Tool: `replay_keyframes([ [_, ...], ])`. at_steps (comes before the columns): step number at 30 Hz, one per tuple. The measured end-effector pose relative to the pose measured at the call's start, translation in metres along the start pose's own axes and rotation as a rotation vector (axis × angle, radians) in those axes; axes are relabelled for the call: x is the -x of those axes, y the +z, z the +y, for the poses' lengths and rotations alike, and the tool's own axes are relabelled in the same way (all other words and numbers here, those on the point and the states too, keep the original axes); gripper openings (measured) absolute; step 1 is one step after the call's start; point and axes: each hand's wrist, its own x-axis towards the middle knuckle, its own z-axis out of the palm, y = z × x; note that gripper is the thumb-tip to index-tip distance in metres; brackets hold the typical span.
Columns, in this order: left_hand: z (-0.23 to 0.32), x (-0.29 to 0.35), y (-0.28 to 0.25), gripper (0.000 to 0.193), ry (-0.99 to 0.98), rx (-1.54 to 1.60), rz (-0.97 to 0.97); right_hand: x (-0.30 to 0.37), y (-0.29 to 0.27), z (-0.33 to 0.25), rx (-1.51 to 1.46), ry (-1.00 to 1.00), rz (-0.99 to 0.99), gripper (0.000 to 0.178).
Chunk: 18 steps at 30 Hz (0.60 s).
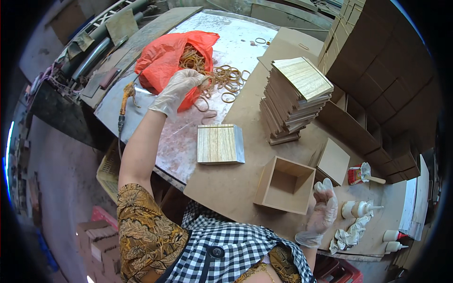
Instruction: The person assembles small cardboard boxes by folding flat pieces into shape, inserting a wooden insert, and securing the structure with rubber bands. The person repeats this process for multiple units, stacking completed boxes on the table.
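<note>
My left hand (181, 89), in a translucent glove, reaches to the loose rubber bands (229, 78) beside a red plastic bag (160, 56). Its fingertips are pinched together at the bands, partly hidden by the glove. More tan bands (191, 59) fill the bag's mouth. My gloved right hand (323, 212) rests beside an open-topped wooden box (285, 186), its fingers loosely bent and no object visible in them. Between the hands lies a box with a striped wood-grain top (220, 144). Farther right stands a tall, uneven stack of thin panels (295, 101), a wood-grain one uppermost.
Right of the box are plain brown boards (332, 162), a red container with a brush (361, 173), a white glue bottle (361, 209) and a crumpled cloth (350, 234). Stacked brown boxes (382, 80) rise at the far right. A taped, corded tool (126, 104) lies left.
</note>
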Motion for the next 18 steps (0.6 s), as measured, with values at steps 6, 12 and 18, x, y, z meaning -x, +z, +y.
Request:
replay_keyframes([
  [6,0.012,0.017,0.001,0.024,-0.174,0.441,-0.190,0.004,0.001,-0.005,0.001,-0.008,0.000,0.038],
  [12,-0.006,0.012,0.006,0.019,-0.094,0.355,-0.155,0.009,-0.009,-0.003,0.014,-0.012,0.000,0.037],
  [18,-0.002,0.003,0.011,0.018,-0.218,0.218,0.037,0.007,-0.006,-0.005,0.019,-0.016,0.005,0.033],
])
